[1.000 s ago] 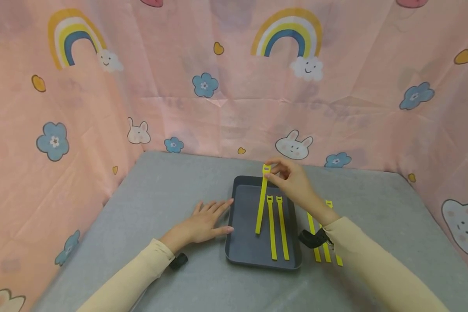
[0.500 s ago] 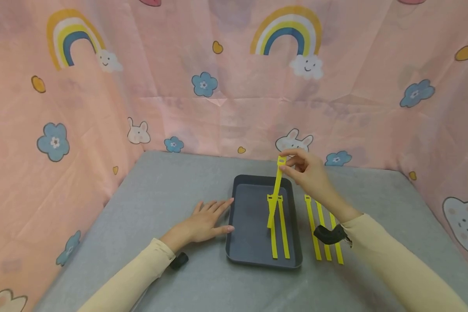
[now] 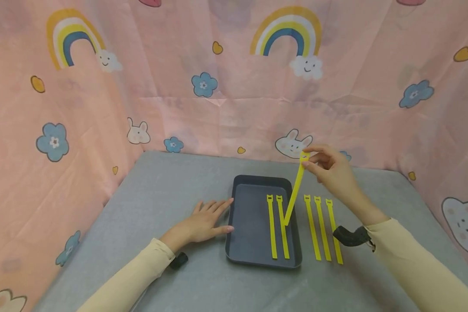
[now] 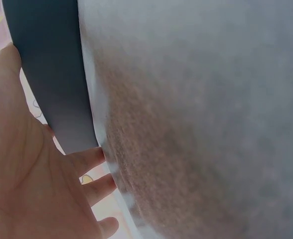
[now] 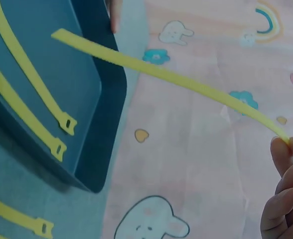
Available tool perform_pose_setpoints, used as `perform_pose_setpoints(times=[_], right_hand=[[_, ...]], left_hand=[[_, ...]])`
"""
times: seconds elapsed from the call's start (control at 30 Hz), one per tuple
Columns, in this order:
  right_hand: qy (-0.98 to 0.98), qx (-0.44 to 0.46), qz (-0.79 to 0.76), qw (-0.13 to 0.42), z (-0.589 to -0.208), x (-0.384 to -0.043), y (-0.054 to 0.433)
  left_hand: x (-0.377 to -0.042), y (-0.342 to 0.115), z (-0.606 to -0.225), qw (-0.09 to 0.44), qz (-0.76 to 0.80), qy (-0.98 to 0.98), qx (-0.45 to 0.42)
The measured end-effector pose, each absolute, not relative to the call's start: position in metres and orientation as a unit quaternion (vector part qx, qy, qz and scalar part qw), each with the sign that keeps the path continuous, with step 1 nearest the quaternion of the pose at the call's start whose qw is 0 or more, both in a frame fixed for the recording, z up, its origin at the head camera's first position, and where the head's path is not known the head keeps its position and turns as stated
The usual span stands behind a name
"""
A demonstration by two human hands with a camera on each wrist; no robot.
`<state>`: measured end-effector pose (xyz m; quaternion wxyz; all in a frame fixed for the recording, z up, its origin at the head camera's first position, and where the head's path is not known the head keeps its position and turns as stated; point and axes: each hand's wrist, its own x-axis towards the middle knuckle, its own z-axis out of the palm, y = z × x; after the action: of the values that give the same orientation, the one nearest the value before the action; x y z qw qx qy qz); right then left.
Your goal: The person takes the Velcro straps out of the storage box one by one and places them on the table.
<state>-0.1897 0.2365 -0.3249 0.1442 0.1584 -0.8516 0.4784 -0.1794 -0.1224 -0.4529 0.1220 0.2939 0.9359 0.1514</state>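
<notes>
My right hand (image 3: 333, 172) pinches a yellow cable tie (image 3: 294, 190) by its slotted head, between thumb and forefinger. The strap slants down to the left, its tail overlapping the right side of a dark grey tray (image 3: 247, 229) in the head view. Two more yellow ties, a left one (image 3: 272, 229) and a right one (image 3: 282, 221), lie side by side inside the tray, heads away from me. My left hand (image 3: 199, 226) is spread flat at the tray's left side, fingertips and thumb right at the rim. The left wrist view shows its fingers (image 4: 99, 189) beside the tray wall (image 4: 54, 69).
Three yellow ties lie in a row on the grey table (image 3: 171, 186) right of the tray, the nearest tie (image 3: 313, 229) close to its rim. Pink patterned cloth (image 3: 234, 117) walls the table at the back and sides.
My right hand has moved right and slightly up with the cable tie, from over the tray's middle to beyond its right rim. The left hand and tray have stayed in place.
</notes>
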Motion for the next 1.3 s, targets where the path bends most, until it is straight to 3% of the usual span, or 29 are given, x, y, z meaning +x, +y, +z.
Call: perform_pose_setpoints(times=[0.53, 1.07, 1.3], right_hand=[[-0.873, 0.106, 0.455, 0.143, -0.332, -0.176, 0.29], [-0.914, 0.062, 0.39, 0.094, -0.345, -0.165, 0.338], [-0.914, 0.082, 0.391, 0.075, -0.352, -0.161, 0.355]], left_hand=[[-0.181, -0.123, -0.459, 0.121, 0.154, 0.936, 0.292], [-0.183, -0.125, -0.465, 0.122, 0.147, 0.939, 0.287], [-0.18, -0.124, -0.457, 0.114, 0.153, 0.936, 0.296]])
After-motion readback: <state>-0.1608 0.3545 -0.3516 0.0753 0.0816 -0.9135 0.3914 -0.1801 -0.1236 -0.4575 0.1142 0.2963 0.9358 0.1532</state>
